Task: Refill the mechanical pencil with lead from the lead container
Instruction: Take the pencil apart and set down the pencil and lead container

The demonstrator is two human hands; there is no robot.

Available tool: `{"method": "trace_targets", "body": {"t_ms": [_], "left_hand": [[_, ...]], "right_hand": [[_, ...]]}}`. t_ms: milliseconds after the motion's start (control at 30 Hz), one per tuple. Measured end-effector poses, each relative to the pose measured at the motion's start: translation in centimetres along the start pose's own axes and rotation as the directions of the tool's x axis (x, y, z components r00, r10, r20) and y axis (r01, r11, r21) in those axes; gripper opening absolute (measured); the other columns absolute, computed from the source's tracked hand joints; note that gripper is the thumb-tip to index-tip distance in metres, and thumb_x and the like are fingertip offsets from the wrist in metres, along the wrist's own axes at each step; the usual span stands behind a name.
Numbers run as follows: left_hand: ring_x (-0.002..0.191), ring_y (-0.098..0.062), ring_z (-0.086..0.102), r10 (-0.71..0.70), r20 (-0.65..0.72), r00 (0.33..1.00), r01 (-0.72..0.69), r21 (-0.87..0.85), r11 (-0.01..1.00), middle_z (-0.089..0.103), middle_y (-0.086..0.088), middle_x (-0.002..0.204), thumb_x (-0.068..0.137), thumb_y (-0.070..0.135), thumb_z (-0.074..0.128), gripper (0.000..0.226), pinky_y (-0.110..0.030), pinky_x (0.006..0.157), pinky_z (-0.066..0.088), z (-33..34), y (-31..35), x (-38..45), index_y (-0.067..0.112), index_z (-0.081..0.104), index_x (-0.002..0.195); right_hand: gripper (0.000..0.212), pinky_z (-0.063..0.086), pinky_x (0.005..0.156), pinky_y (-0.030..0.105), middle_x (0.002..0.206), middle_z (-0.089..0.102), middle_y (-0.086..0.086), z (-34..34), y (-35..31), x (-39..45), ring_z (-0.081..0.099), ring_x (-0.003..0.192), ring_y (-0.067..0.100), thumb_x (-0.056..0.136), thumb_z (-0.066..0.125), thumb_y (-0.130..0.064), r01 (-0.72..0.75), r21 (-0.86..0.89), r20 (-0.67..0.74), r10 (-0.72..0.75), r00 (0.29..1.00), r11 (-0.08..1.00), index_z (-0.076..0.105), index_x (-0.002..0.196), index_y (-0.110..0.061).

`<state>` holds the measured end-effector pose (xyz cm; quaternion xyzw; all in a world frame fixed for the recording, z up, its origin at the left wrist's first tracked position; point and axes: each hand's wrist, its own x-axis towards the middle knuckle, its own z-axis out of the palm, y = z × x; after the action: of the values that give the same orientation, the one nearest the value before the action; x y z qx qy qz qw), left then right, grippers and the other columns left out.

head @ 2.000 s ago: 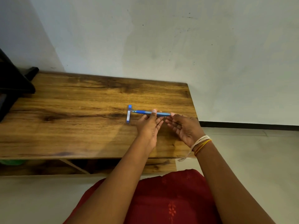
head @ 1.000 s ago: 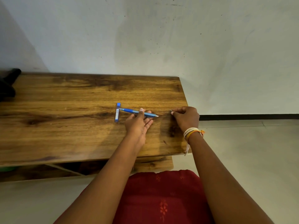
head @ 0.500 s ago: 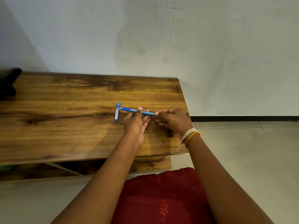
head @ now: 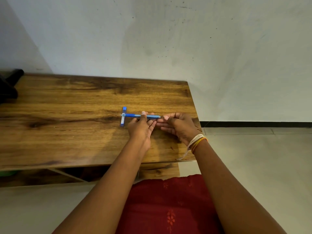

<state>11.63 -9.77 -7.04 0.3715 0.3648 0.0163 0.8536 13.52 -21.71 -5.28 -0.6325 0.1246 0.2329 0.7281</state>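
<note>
Head view, pencil: the slim blue plastic mechanical pencil (head: 141, 116) sits just right of the frame's centre, lying level left to right, tip pointing left, above the brown wood-grain table (head: 67, 132).
Head view, lead container: the small flat blue-and-clear plastic lead container (head: 123, 117) lies on the table at the pencil's tip end, its length crossing the pencil's line so the two make a T; whether they touch I cannot tell.
Head view, left hand: the left hand (head: 141, 130) has thumb and fingertips closed round the middle of the pencil barrel, steadying it.
Head view, right hand: the right hand (head: 177, 125) is curled, thumb and forefinger pinched at the pencil's right end (on its cap or on a lead, too small to tell).
Handling, pencil: it looks light, stiff and smooth, so likely to roll or twist in the fingers; a mid-barrel hold, as now, seems the sound place.
Handling, lead: a lead stick would be very thin and brittle, best pinched lightly near one end and fed straight along the barrel's line (any sideways push could snap it).
Handling, container: small and light, likely to slide when nudged; take it by its long edges.
</note>
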Motion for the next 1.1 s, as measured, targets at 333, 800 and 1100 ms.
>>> {"method": "trace_targets", "body": {"t_ms": [333, 800, 1100], "left_hand": [[0.088, -0.020, 0.069, -0.058, 0.067, 0.996, 0.052, 0.080, 0.995, 0.069, -0.012, 0.100, 0.093, 0.018, 0.056, 0.015, -0.031, 0.076, 0.056, -0.1, -0.2, -0.2, 0.007, 0.061, 0.101], [0.077, -0.017, 0.069, -0.093, 0.065, 0.994, 0.079, 0.195, 0.978, 0.069, -0.009, 0.087, 0.090, 0.014, 0.061, 0.006, -0.028, 0.064, 0.056, -0.7, 0.0, -0.4, 0.009, 0.063, 0.091], [0.078, -0.019, 0.069, -0.098, 0.074, 0.992, 0.080, 0.210, 0.974, 0.069, -0.010, 0.090, 0.092, 0.009, 0.058, 0.003, -0.028, 0.068, 0.054, -0.8, 0.0, -0.4, 0.012, 0.058, 0.090]], "right_hand": [[0.016, 0.046, 0.074, 0.014, 0.093, 0.074, 0.006, -4.7, 0.0, 0.9, 0.063, 0.079, 0.010, 0.082, 0.070, -0.015, 0.115, -0.694, -0.399, -0.513, 0.760, 0.710, 0.075, 0.097, -0.010], [0.018, 0.043, 0.082, 0.023, 0.103, 0.073, 0.007, -4.9, 0.6, 1.1, 0.062, 0.092, 0.018, 0.085, 0.070, -0.020, -0.010, -0.641, -0.481, -0.391, 0.785, 0.768, 0.076, 0.100, -0.012], [0.019, 0.046, 0.077, 0.025, 0.102, 0.070, 0.009, -3.6, -0.3, 0.3, 0.063, 0.089, 0.021, 0.085, 0.064, -0.014, -0.001, -0.605, -0.545, -0.414, 0.729, 0.796, 0.071, 0.102, -0.009]]}}
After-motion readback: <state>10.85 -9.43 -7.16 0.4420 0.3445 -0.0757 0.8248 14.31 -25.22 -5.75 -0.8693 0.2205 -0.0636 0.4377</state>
